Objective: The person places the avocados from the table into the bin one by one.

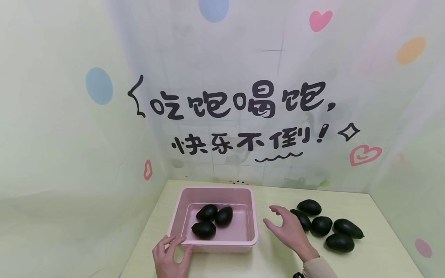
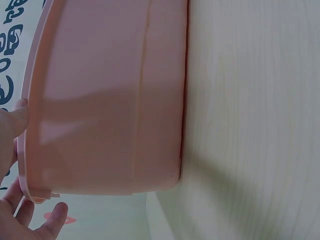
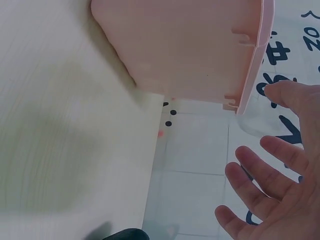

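A pink plastic bin [image 1: 243, 244] stands on the table with three dark avocados [image 1: 204, 230] inside. My left hand [image 1: 171, 259] holds its front left corner, thumb against the front rim and fingers over the corner. In the left wrist view, the thumb touches the rim of the bin [image 2: 100, 100]. My right hand [image 1: 287, 228] is in the air between the bin and several loose avocados [image 1: 321, 226], fingers spread, holding nothing. The right wrist view shows that hand [image 3: 280, 175] apart from the bin's side wall [image 3: 190, 45].
The light wooden table [image 1: 267, 266] carries everything. Its back edge meets a printed wall covering [image 1: 240, 69], and more covering hangs at both sides. Part of a dark avocado [image 3: 129, 235] shows at the bottom of the right wrist view.
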Action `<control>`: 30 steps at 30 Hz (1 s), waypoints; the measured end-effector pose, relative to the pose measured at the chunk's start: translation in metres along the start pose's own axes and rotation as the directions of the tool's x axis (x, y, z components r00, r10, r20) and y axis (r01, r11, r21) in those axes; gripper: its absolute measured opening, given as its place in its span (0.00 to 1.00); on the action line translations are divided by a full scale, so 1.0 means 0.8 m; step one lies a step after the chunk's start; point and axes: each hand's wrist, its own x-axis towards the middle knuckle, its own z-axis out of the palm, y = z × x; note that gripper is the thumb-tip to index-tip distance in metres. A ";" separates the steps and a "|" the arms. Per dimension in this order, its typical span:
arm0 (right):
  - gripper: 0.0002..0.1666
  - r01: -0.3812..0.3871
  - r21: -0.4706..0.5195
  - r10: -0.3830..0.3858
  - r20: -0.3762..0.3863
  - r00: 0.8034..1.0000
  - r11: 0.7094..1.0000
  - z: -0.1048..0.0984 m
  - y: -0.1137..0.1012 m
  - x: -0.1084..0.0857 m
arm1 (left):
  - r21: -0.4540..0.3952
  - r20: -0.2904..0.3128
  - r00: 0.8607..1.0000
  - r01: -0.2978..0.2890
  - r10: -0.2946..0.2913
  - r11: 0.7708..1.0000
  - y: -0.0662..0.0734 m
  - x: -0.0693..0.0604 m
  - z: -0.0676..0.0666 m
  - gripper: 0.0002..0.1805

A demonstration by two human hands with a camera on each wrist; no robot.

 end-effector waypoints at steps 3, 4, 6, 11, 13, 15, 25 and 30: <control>0.26 -0.003 0.001 0.003 -0.004 1.000 1.000 0.000 0.002 0.001 | 0.002 -0.002 1.000 -0.001 0.001 1.000 0.000 0.000 0.000 0.19; 0.26 -0.005 0.001 0.005 -0.004 1.000 1.000 0.000 0.003 0.001 | 0.002 -0.002 1.000 0.000 0.000 1.000 0.000 0.000 0.000 0.19; 0.26 -0.009 0.001 0.009 -0.002 1.000 1.000 0.000 0.004 0.001 | 0.000 -0.006 1.000 0.001 -0.001 1.000 0.000 0.000 0.001 0.19; 0.26 -0.035 0.008 0.035 0.013 0.999 0.999 0.001 0.009 0.001 | -0.012 -0.012 1.000 0.015 -0.015 1.000 -0.001 0.000 0.001 0.21; 0.26 -0.042 0.012 0.041 0.015 0.999 0.999 0.001 0.010 0.000 | -0.016 -0.010 1.000 0.021 -0.022 1.000 0.000 0.000 0.001 0.21; 0.27 -0.044 0.016 0.044 0.012 0.999 0.999 0.001 0.011 0.000 | -0.017 -0.002 1.000 0.028 -0.028 0.999 0.000 0.000 0.002 0.21; 0.28 -0.062 0.000 0.062 0.006 0.998 0.998 0.000 0.021 0.001 | -0.017 -0.040 0.999 -0.008 0.007 1.000 -0.003 0.000 0.005 0.33; 0.28 -0.073 0.006 0.073 0.008 0.997 0.997 0.001 0.026 0.002 | -0.022 -0.031 1.000 -0.002 0.001 1.000 -0.004 -0.001 0.004 0.26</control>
